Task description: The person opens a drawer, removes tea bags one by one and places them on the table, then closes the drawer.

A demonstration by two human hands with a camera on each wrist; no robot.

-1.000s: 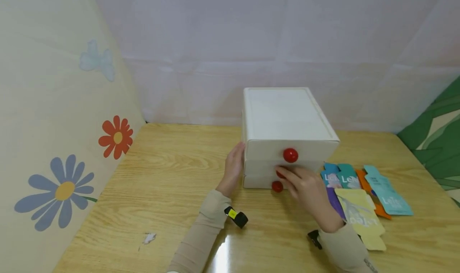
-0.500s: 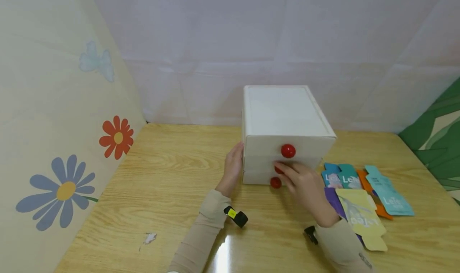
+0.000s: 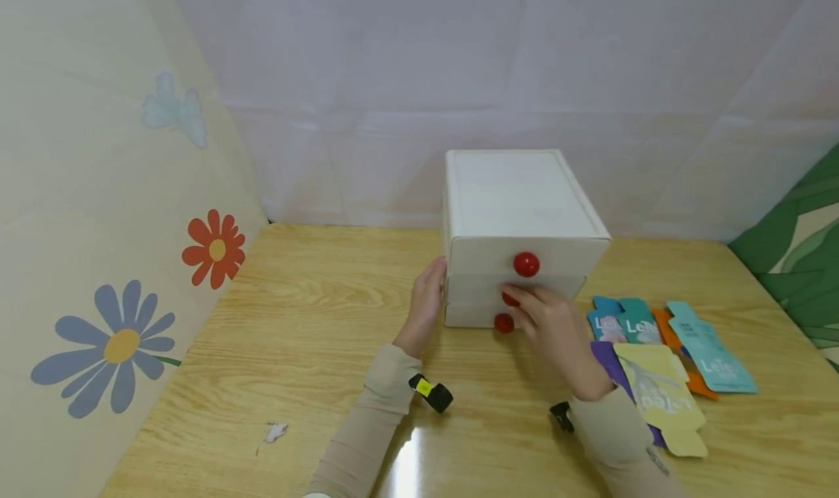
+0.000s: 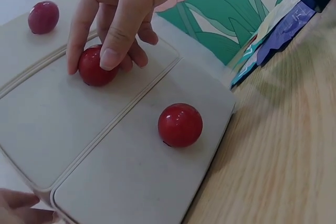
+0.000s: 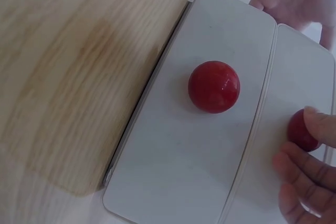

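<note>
The right hand (image 3: 553, 327) pinches the middle red knob (image 4: 96, 66) of the white drawer box (image 3: 518, 214) between thumb and fingers. The left hand (image 3: 427, 301) rests with straight fingers against the box's left side. The box stands mid-surface (image 3: 314, 323) near the back wall, with top (image 3: 526, 264) and bottom knobs (image 3: 503, 323) free. Colourful packets (image 3: 662, 360) lie just beside it, to the right.

Light: bright, even, soft shadows | glare: table (image 3: 406, 469) near edge (white streak) | blur: wrist views slightly soft
</note>
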